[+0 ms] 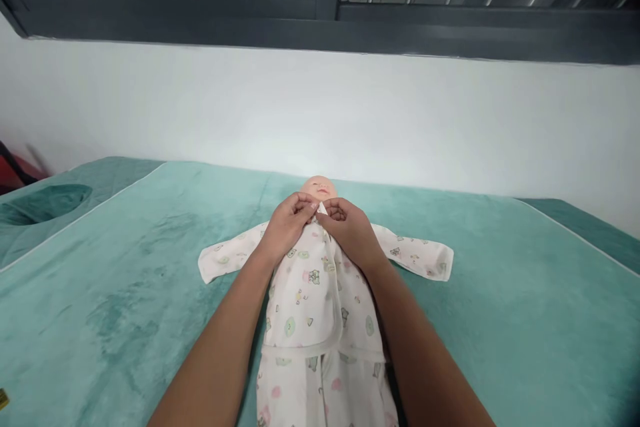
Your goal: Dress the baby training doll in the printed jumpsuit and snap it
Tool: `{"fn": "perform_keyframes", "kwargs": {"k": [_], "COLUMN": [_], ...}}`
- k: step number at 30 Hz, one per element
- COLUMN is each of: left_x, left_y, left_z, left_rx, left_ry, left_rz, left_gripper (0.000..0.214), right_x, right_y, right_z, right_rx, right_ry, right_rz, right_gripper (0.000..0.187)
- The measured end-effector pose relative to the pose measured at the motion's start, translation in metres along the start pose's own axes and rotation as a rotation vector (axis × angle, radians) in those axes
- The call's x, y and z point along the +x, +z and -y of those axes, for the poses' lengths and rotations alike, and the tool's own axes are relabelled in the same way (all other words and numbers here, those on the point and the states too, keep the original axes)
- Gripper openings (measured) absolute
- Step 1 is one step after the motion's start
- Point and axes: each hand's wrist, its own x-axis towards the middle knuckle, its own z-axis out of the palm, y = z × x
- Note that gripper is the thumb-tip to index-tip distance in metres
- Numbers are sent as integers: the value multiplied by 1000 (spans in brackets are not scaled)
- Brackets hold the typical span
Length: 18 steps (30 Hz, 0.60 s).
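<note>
A baby doll (pixel 320 185) lies face up on a green bed cover, its head toward the wall. It wears a white baby jacket (pixel 305 293) printed with small animals and shapes, sleeves spread out to both sides. Matching trousers (pixel 295 387) show below the jacket's hem. At the neckline, my left hand (pixel 291 219) pinches the collar edge between thumb and fingers. My right hand (pixel 350 223) pinches the collar's other side, close beside the left. A white tip of cloth stands up between the fingertips. Any fastener there is hidden by my fingers.
The green bed cover (pixel 125 293) spreads around the doll. A white wall (pixel 320 107) rises behind it, under a dark window frame (pixel 200 17) with bars. A darker green hollow (pixel 47 203) and a red and black object (pixel 15 170) lie at left.
</note>
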Motion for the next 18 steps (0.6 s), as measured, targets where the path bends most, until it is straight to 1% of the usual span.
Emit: {"fn": "perform_keyframes", "kwargs": {"k": [4, 7, 10, 12, 15, 16, 18], "left_x": [0, 0, 0, -1, -2, -2, -3], "left_y": [2, 3, 2, 0, -2, -2, -2], "left_z": [-1, -3, -6, -7, -7, -7, -6], "left_rx": [-26, -68, -119, -189, -270, -258, -150], "left_ry": [-36, -102, -150, -166, -160, -148, -124], "left_rz": [16, -5, -22, 1, 50, 53, 31], "left_gripper": [31, 26, 26, 29, 30, 29, 25], "right_x": [1, 0, -1, -1, 1, 2, 4], "right_y": [3, 0, -5, -9, -12, -12, -11], "right_z": [-1, 1, 3, 2, -2, -4, -7], "right_rx": [-217, -240, -122, 7, 185, 222, 257], "right_ry": [-115, -116, -55, 5, 91, 101, 98], "right_rz": [30, 78, 154, 172, 137, 118, 77], "right_gripper": [14, 16, 24, 27, 26, 26, 25]}}
